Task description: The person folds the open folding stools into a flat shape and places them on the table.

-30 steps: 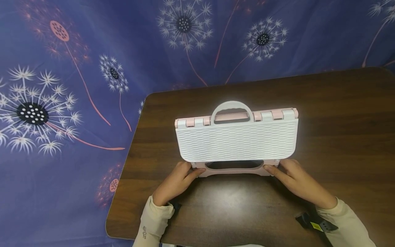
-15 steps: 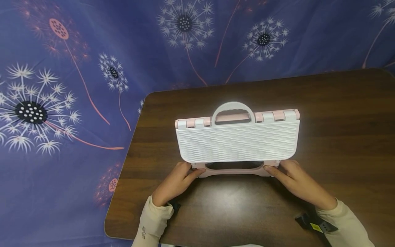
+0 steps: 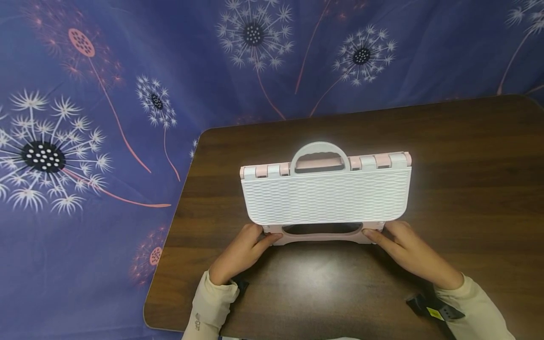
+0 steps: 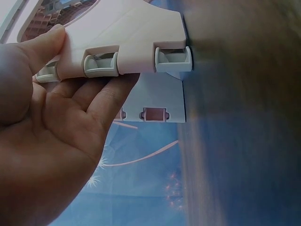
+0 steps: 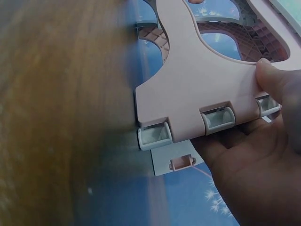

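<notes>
A folding stool with a ribbed white top, a white arched handle and pink parts stands on the brown table. My left hand grips its pink side panel at the left, thumb on the near face and fingers behind the hinged edge. At the right, my right hand holds the same pink panel in a like way, its thumb beside the oval cutout. The fingers of both hands are partly hidden behind the panel.
The wood-grain table extends to both sides of the stool. Behind it and at its left hangs a blue cloth with dandelion prints. Black wrist straps show at the cream sleeves.
</notes>
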Action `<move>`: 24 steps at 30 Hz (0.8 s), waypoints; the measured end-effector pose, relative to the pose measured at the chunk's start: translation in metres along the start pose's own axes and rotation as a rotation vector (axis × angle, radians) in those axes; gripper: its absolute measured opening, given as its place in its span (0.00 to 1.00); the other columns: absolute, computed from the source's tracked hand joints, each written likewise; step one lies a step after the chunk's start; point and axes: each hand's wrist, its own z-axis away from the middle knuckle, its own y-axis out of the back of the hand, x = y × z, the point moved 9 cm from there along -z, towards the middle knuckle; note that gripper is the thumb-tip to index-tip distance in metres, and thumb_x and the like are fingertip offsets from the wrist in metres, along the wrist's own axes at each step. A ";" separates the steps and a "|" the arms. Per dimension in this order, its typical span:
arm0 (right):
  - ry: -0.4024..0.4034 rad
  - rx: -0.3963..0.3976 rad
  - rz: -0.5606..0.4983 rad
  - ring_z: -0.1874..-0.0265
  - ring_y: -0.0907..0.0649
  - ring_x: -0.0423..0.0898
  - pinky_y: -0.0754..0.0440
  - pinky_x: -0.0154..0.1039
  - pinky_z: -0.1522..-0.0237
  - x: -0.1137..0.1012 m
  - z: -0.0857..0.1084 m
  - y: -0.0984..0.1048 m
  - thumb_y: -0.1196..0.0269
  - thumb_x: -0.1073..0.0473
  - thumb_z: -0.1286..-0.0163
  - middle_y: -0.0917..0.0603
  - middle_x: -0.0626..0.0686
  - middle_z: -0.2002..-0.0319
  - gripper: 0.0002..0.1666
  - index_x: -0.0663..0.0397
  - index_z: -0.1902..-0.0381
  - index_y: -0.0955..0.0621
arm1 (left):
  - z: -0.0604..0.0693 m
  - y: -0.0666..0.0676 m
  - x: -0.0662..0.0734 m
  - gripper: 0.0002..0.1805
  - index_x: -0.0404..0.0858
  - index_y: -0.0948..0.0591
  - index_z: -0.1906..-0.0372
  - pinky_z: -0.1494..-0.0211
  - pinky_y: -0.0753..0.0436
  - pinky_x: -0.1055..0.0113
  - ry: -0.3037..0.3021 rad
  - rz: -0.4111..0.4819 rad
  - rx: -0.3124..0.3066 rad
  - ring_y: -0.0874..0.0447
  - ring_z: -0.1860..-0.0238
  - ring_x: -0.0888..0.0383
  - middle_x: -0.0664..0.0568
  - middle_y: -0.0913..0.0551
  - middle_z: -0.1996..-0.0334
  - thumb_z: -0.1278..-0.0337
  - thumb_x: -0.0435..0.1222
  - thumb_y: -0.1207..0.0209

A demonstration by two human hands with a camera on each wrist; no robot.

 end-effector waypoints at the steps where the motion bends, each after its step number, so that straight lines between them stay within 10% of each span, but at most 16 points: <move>1: 0.001 0.000 0.000 0.60 0.25 0.34 0.30 0.22 0.54 0.000 0.000 0.000 0.37 0.73 0.33 0.17 0.46 0.55 0.20 0.52 0.46 0.23 | 0.000 0.000 0.000 0.22 0.47 0.30 0.35 0.41 0.23 0.61 -0.001 0.000 -0.001 0.23 0.43 0.63 0.60 0.22 0.41 0.30 0.38 0.41; 24: 0.024 0.012 0.002 0.62 0.26 0.33 0.29 0.24 0.58 -0.003 0.000 0.000 0.36 0.74 0.34 0.19 0.40 0.57 0.20 0.51 0.48 0.22 | 0.000 -0.001 0.000 0.19 0.48 0.27 0.39 0.43 0.22 0.62 -0.007 0.005 0.005 0.22 0.46 0.64 0.61 0.20 0.45 0.30 0.38 0.41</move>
